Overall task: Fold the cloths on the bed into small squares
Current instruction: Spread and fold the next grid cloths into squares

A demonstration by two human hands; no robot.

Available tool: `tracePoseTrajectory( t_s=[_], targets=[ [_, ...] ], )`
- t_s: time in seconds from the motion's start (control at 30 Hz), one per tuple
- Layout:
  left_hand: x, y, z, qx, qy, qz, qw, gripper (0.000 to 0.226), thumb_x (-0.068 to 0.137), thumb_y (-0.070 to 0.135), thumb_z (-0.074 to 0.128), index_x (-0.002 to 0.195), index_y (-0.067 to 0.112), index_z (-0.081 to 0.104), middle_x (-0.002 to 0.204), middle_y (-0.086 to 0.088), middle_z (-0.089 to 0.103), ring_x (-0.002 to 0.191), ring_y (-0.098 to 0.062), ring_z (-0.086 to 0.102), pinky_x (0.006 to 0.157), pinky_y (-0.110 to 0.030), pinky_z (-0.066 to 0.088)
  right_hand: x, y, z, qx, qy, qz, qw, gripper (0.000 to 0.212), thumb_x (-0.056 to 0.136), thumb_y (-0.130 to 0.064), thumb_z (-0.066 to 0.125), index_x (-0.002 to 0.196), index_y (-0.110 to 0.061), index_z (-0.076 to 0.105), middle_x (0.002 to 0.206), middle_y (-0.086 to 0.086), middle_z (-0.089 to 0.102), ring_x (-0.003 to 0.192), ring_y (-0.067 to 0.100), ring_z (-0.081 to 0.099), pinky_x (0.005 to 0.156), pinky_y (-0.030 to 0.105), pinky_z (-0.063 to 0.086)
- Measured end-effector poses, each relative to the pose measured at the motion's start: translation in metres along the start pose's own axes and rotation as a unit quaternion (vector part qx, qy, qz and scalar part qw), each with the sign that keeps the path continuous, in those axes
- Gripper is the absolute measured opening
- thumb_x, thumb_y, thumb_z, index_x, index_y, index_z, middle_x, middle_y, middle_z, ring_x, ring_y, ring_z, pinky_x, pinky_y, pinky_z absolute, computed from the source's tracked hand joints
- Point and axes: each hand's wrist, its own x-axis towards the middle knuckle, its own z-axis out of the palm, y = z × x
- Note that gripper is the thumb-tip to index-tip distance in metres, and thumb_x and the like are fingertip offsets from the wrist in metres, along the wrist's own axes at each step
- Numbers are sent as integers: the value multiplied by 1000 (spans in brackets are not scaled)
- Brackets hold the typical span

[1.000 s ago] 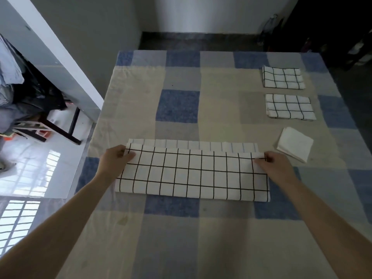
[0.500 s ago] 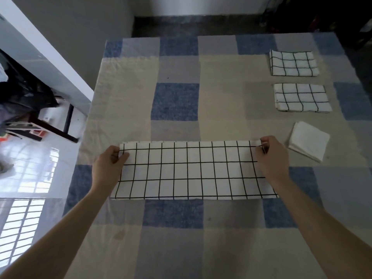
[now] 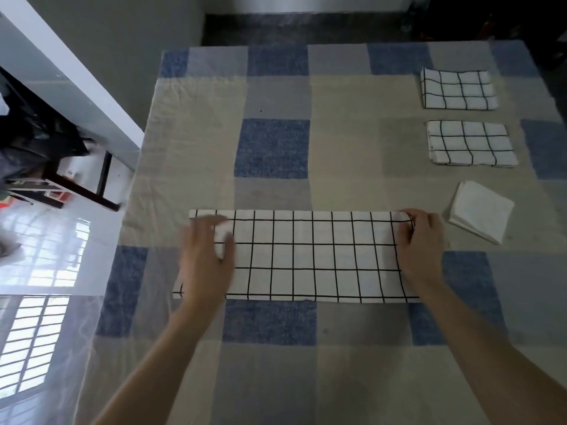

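Note:
A long white cloth with a black grid (image 3: pixel 313 256) lies folded into a strip across the near middle of the bed (image 3: pixel 337 148). My left hand (image 3: pixel 207 262) rests flat on the strip's left end, fingers spread and blurred by motion. My right hand (image 3: pixel 422 243) covers the right end, its fingers curled at the far right corner. Two folded grid cloths (image 3: pixel 458 89) (image 3: pixel 471 143) lie at the far right. A folded plain white cloth (image 3: pixel 480 211) sits just right of my right hand.
The bed's checked blue, grey and beige sheet reaches the far edge near a dark floor. On the left a white wall corner (image 3: pixel 76 75) and a dark chair (image 3: pixel 76 182) stand on shiny tiles beside the bed.
The cloth's near half was brought up onto the far edge, making an even strip. My left hand then slid from the left edge onto the cloth; my right hand stays at the right corner.

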Motion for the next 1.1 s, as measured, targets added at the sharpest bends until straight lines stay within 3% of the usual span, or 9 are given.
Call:
tracePoseTrajectory(
  t_s=[0.1,0.17,0.37,0.5,0.73,1.1],
  targets=[
    [-43,35,35,36,-180,151,971,26,93,21,45,117,25,56,124,6,54,112,-12,49,95,-33,41,-1,-1,1,-20,8,-11,1000,24,94,-6,50,117,-4,56,110,19,51,98,29,48,85,32,38],
    [-59,35,57,52,-231,153,959,33,97,27,40,128,27,52,141,5,46,129,-15,40,107,-38,36,0,-1,1,-23,5,-10,1000,24,94,-4,49,117,-4,55,111,20,51,99,29,48,84,30,36],
    [-66,24,71,134,-261,155,943,43,100,35,37,143,27,39,158,1,25,149,-24,10,120,-50,11,1,0,2,-53,13,-15,998,23,94,-3,47,116,-4,54,108,21,51,96,31,49,80,29,35],
    [-72,26,69,196,-277,137,931,53,102,38,28,153,28,21,163,1,9,150,-28,-3,119,-55,8,1,-2,3,-59,19,-12,998,23,94,-4,47,116,-2,54,108,24,51,96,35,50,79,37,38],
    [-80,30,67,215,-288,115,926,56,102,42,20,155,29,8,164,2,-2,149,-26,-10,117,-55,3,1,-3,0,-38,7,-19,999,23,94,-3,46,116,-3,52,110,24,50,97,36,49,82,41,40],
    [-85,33,62,218,-292,116,924,59,100,48,25,155,29,13,164,1,2,150,-27,-7,117,-56,4,-2,-6,-2,-47,8,-29,998,32,85,6,50,115,-2,52,109,24,51,96,35,48,79,37,38]
  ],
)
